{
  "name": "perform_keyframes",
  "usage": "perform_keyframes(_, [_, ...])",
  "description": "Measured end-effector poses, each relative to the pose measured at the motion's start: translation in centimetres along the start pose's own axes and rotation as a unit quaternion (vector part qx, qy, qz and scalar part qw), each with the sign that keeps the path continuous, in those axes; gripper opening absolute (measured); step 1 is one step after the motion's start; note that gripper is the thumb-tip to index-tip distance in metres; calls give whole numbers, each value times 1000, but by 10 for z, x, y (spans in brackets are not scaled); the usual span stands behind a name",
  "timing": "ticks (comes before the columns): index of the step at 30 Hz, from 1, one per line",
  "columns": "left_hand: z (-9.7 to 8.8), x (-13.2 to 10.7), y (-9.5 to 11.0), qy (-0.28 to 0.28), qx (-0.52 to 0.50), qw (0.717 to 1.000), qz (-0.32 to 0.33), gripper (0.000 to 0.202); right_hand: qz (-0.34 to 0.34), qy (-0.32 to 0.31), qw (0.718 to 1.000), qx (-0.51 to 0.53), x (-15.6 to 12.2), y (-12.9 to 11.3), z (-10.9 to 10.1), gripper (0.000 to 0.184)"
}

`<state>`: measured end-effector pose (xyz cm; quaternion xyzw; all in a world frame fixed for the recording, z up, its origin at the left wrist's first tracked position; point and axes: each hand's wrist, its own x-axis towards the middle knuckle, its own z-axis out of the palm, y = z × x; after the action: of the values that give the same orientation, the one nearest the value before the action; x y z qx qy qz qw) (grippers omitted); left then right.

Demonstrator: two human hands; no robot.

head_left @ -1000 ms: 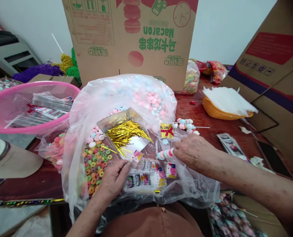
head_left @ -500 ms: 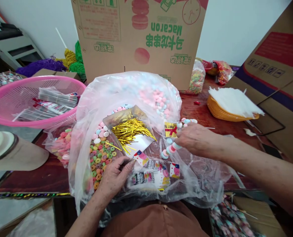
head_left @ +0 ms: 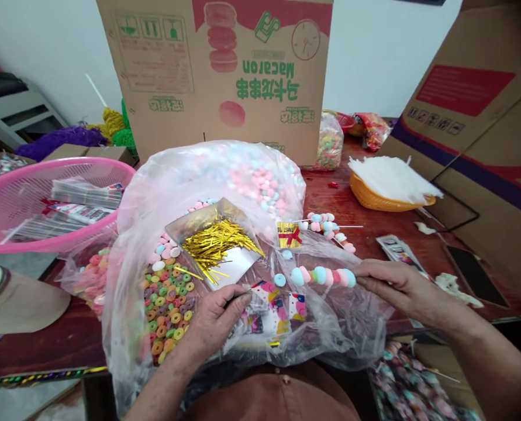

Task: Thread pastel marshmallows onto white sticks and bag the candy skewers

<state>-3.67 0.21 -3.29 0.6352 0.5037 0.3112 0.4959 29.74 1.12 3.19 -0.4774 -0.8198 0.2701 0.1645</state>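
Since the frame before, our right hand [head_left: 400, 286] had drawn back to the right of the big clear plastic bag [head_left: 155, 187], carrying the marshmallow skewer [head_left: 324, 276] out level, where half a second earlier that hand had hovered over the red-tied bundle of gold ties [head_left: 289, 234]. Our left hand [head_left: 218, 318] had barely shifted.

The right hand pinched the skewer's right end between thumb and fingertips, the other fingers curled in. The skewer lay nearly horizontal over the bag's right-hand flap, its pastel blue, pink and green pieces in a row, with one loose blue piece [head_left: 279, 280] just beside its left tip.

The left hand rested at the near edge of the bag, fingers bent and pressing on a small stack of printed wrappers [head_left: 275, 307]; we could not tell whether it gripped one or merely held them down.

Inside the bag, left of that hand, lay the coloured ring candies [head_left: 168, 298], and behind them a pile of loose gold twist ties [head_left: 216, 242] in an open clear pack. Farther back in the bag sat the mass of pink and blue marshmallows [head_left: 260, 181].

To the right of the bag, on the wooden table [head_left: 365, 225], lay finished skewers [head_left: 328, 225], and beyond them an orange basket [head_left: 374, 200] of white sticks. To the left of the bag stood the pink basket [head_left: 32, 240] holding packets. Behind the bag rose the cardboard box [head_left: 216, 70].
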Motion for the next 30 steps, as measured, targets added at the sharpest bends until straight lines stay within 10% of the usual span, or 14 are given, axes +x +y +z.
perform_keyframes(9, [6,-5,9,21,60,998,24,20,55,170,967,184,-7,-13,35,17])
perform_keyframes(16, [7,-10,22,-77,179,977,87,34,124,229,753,604,33,-48,117,30])
perform_keyframes(21, [6,-12,27,-113,214,967,76,38,76,93,767,630,52,-70,130,28])
perform_keyframes(30, [29,-12,14,70,198,976,62,18,188,258,757,570,59,-65,157,37])
